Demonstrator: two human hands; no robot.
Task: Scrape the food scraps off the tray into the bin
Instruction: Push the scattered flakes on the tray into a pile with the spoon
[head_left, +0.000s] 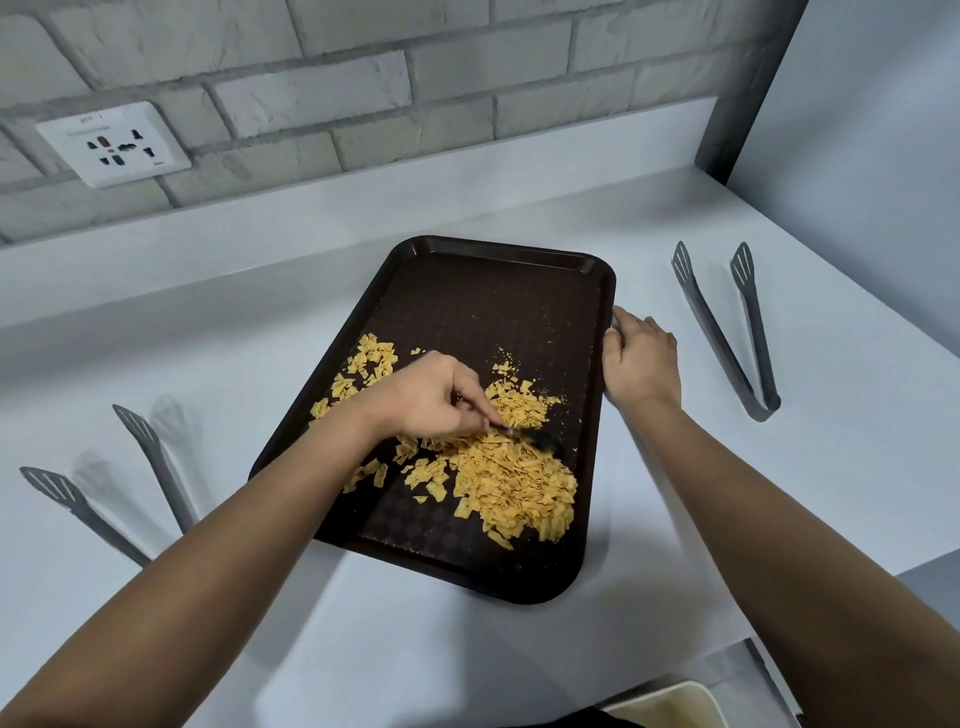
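Item, tray (483, 291): dark brown, lying flat and askew on the white bench (260, 322); I see its near corner close to the bench edge.

Item, scraps (514, 483): yellow flakes; the main heap sits just below and right of my left fingers (470, 410); a thinner scatter lies behind and left of that hand, all on the tray's near half.

Item, left hand (426, 397): over the tray's middle; fingers pinched narrow on the handle of a dark spoon (537, 441); the spoon's bowl rests at the heap's upper edge, blurred.

Item, right hand (641, 358): on the tray's right rim; fingers curled along and over the edge, gripping it.

Item, tongs (727, 332): grey, arms spread, flat on the bench, just right of my right hand, not touching it.

Item, second tongs (140, 457): grey, on the bench well left of my left forearm, partly hidden by it.

Item, bin (670, 706): pale rim and inside wall showing at the bottom edge, below the bench, near my right forearm; contents I cannot tell.

Item, socket (114, 143): white plate on the brick wall, far left of both hands.
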